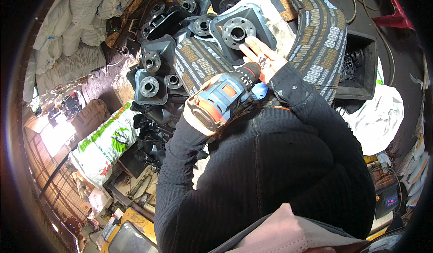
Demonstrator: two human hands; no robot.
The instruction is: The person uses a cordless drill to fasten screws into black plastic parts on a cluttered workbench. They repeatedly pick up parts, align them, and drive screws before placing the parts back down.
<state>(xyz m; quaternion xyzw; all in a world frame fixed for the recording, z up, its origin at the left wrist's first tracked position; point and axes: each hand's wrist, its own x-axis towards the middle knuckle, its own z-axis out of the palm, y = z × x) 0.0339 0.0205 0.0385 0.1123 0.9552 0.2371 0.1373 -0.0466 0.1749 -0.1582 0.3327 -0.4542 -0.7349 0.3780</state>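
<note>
Head view: nearest you, your left hand [191,117] is wrapped around the blue-and-orange cordless drill [218,100], whose chuck points up toward 1 o'clock. Clock directions run from that drill. Your right hand [267,62] is at 1 to 2 o'clock, fingers spread, with a few small metal screws [263,64] lying loose on it and the fingertips at the edge of the bored flanged hub [244,26] on its dark square plate [264,20] at 1 o'clock. The drill's nose sits right beside your fingers, so a slip or an early trigger pull could, I judge, catch skin or sleeve; whether a bit is fitted cannot be told. The screws could roll off if that palm tips, and the plate could rock, since it leans on a patterned tyre-like ring [320,41] and white cloth [280,32] rather than a flat bench. Other flanged housings [149,87] crowd 9 to 12 o'clock, hemming in the work on that side. Farther off, a black bin of hardware [361,88] stands between 2 and 3 o'clock, beyond the ring's curve; a white bag [376,120] slumps at 3, a green-and-white sack [106,144] at 8.
</note>
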